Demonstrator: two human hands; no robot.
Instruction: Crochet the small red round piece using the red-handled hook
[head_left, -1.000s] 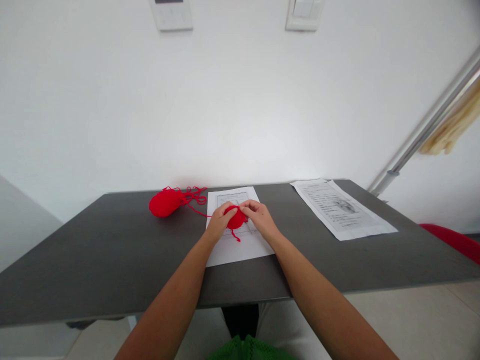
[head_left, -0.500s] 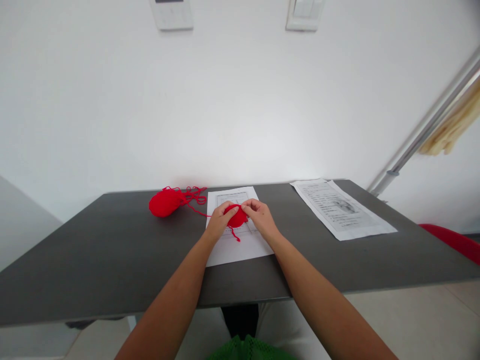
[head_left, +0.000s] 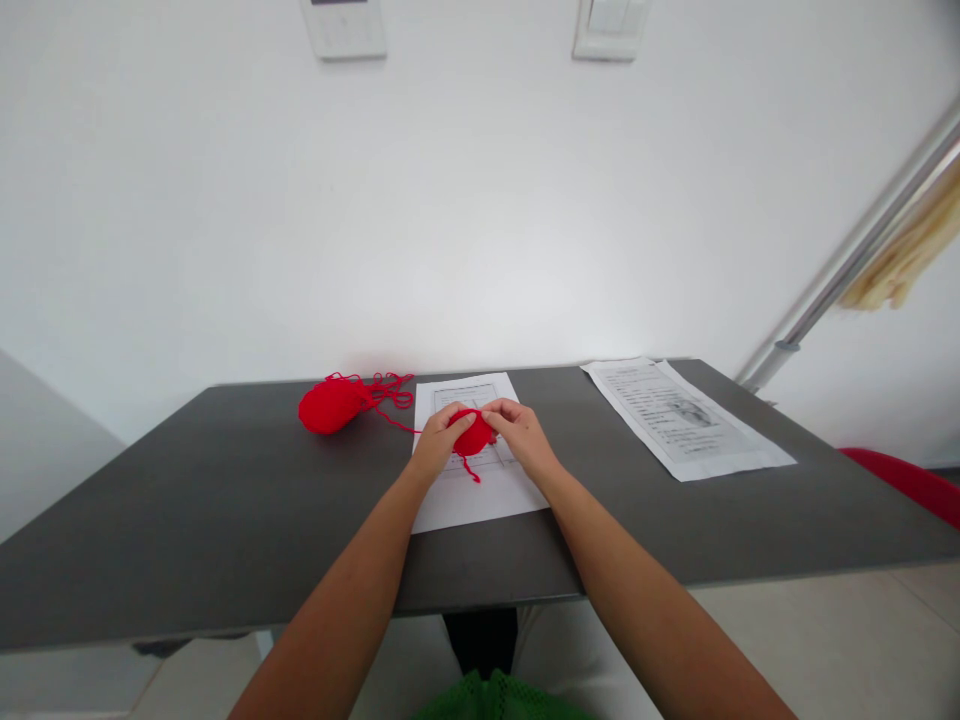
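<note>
Between my hands is a small rounded red yarn piece (head_left: 474, 436), held over a printed sheet of paper (head_left: 465, 506). My left hand (head_left: 437, 440) grips its left side, thumb on top. At its upper right edge, the thumb and fingers of my right hand (head_left: 519, 428) are pinched together; whether a hook or needle is in them I cannot make out. A short yarn tail (head_left: 471, 470) dangles from the piece onto the paper. One strand runs left, passing behind my left hand, to a red ball of yarn (head_left: 330, 405) with loose loops beside it.
The dark grey table (head_left: 225, 520) stands against a white wall. Overlapping printed sheets (head_left: 682, 415) lie on its right part. Beyond the right edge are a red curved object (head_left: 904, 480), perhaps a chair, and a slanting metal pole (head_left: 862, 250).
Both hands keep their hold, with only a very slight shift of the fingers at the red piece's top edge. The ball of yarn and the papers stay put.
</note>
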